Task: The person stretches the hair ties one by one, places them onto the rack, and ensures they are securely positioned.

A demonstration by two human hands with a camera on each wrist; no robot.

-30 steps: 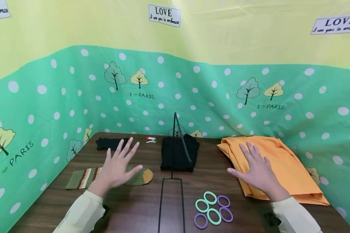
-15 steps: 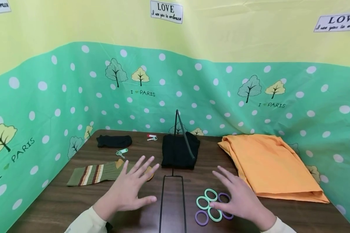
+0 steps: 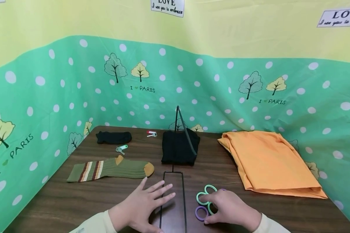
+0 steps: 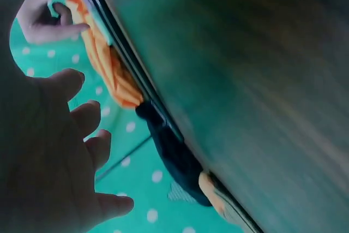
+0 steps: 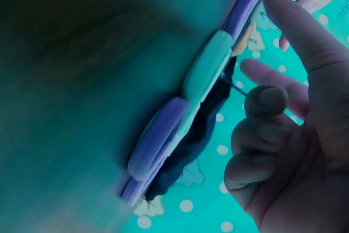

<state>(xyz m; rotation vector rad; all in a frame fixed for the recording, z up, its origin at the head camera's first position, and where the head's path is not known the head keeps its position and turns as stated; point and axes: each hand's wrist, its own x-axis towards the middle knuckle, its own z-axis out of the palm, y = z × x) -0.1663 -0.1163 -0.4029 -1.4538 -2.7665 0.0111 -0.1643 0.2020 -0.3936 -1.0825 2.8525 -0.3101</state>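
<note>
My left hand point(image 3: 144, 205) reaches over the black wire stand point(image 3: 183, 194), fingers spread and holding nothing. In the left wrist view, the same hand point(image 4: 49, 140) stands apart from the tabletop. Over the small rings, my right hand point(image 3: 230, 207) has its thumb by a purple ring point(image 3: 196, 213) and its index finger over a mint green ring point(image 3: 197, 197). It hides part of the ring cluster. The right wrist view has that hand point(image 5: 294, 151) with thumb and index finger apart, the other fingers bent, beside purple point(image 5: 152, 140) and green rings point(image 5: 210, 64).
Behind the stand lies a folded black cloth point(image 3: 175, 150). A folded orange cloth point(image 3: 274, 161) covers the right side. To the left are a green striped sock point(image 3: 119, 169), a black sock point(image 3: 113, 137) and two tagged keys point(image 3: 122, 149). A printed curtain point(image 3: 210, 97) surrounds the table point(image 3: 46, 207).
Both hands have come down and inward from a raised, spread pose. The left now reaches over the stand's base, the right over the rings. The sock and a key have come into full view.
</note>
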